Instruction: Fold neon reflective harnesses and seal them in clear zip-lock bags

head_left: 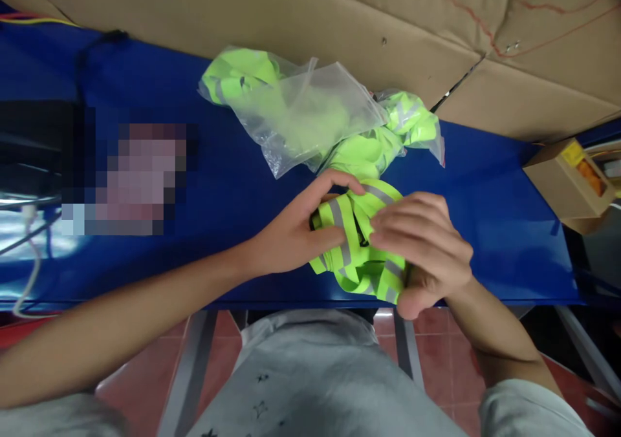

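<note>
A bundle of neon yellow-green straps with grey reflective stripes and a dark buckle is held between both hands over the front part of the blue table. My left hand grips the bundle's left side, thumb on top and fingers curled round its far edge. On the right side, my right hand closes on the straps, fingers together over them and thumb low near the table's front edge. Just beyond the hands lie clear plastic bags with more neon straps inside, and loose-looking neon straps beside them.
The blue table meets a brown-covered panel at the back. A black device with cables and a pixelated item are at the left. A cardboard box stands at the right.
</note>
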The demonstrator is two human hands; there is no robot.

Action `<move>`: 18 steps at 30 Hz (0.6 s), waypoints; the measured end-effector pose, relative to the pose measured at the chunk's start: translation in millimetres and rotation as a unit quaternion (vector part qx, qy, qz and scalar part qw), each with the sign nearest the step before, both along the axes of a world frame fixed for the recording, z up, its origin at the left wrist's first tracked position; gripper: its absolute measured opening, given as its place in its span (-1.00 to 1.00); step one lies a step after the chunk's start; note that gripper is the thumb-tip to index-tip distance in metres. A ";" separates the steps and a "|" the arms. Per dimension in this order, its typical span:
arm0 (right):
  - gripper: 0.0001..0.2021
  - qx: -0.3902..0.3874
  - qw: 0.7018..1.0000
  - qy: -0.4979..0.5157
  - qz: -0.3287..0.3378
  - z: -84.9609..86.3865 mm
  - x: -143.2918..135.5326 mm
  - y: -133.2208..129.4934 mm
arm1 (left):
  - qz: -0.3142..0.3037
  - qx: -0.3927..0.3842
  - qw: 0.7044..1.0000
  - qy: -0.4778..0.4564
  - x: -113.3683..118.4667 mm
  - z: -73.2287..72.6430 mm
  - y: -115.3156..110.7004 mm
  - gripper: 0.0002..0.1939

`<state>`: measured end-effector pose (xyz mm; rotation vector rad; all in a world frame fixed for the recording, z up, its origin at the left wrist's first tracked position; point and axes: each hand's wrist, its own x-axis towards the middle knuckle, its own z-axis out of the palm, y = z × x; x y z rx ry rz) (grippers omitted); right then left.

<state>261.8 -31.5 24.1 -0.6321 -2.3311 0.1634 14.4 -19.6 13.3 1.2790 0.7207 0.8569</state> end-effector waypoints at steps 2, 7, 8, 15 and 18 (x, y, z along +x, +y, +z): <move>-0.53 0.078 0.996 0.030 0.029 13.6 -3.8 -4.4 | 0.035 -0.055 0.997 -0.039 0.4 0.5 1.1 -0.54; -0.70 0.000 1.000 -0.009 0.019 26.1 -3.2 -1.8 | 0.029 -0.238 0.958 -0.155 -1.2 7.1 3.8 -0.48; -0.72 -0.032 0.999 -0.030 0.020 24.1 -2.8 1.2 | 0.020 -0.255 0.951 -0.172 -1.5 8.9 3.6 -0.48; -0.62 -0.200 0.980 0.015 -0.006 3.9 -6.1 7.9 | -0.007 -0.267 0.944 -0.196 -1.5 13.6 0.1 -0.51; -0.52 -0.279 0.959 0.047 -0.006 -0.7 -11.0 0.1 | 0.006 -0.244 0.955 -0.170 2.2 4.4 -3.6 -0.48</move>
